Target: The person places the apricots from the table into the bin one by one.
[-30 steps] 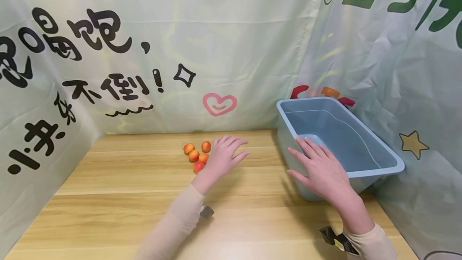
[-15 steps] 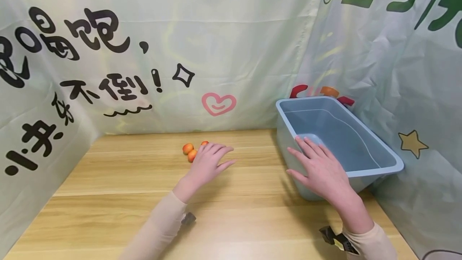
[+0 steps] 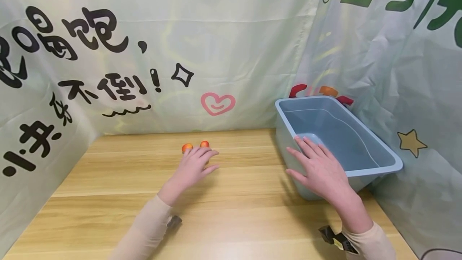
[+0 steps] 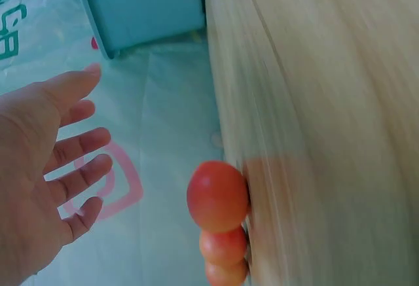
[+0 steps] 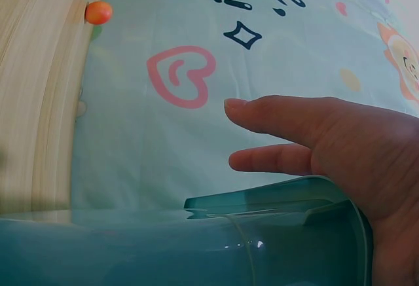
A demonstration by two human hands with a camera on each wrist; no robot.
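My left hand (image 3: pixel 191 169) hovers over the table with fingers spread and bent slightly, holding nothing. Below and behind it are small round orange-red fruits (image 3: pixel 204 144), apricot-like in colour; in the head view the hand covers some of them. The left wrist view shows several of these fruits (image 4: pixel 218 196) in a row on the wood, apart from the fingers. My right hand (image 3: pixel 322 170) has its fingers fanned out, overlapping the near left rim of a blue-grey plastic bin (image 3: pixel 375 171). Nothing is between its fingers.
The bin stands at the right end of the wooden table (image 3: pixel 234 212), close to the printed cloth (image 3: pixel 245 59) that walls the back and sides. A dark cable (image 3: pixel 438 250) shows at the lower right corner.
My left hand has moved left across the fruits, covering different ones and uncovering the rear one. The right hand and bin stay where they were; the view shifts slightly.
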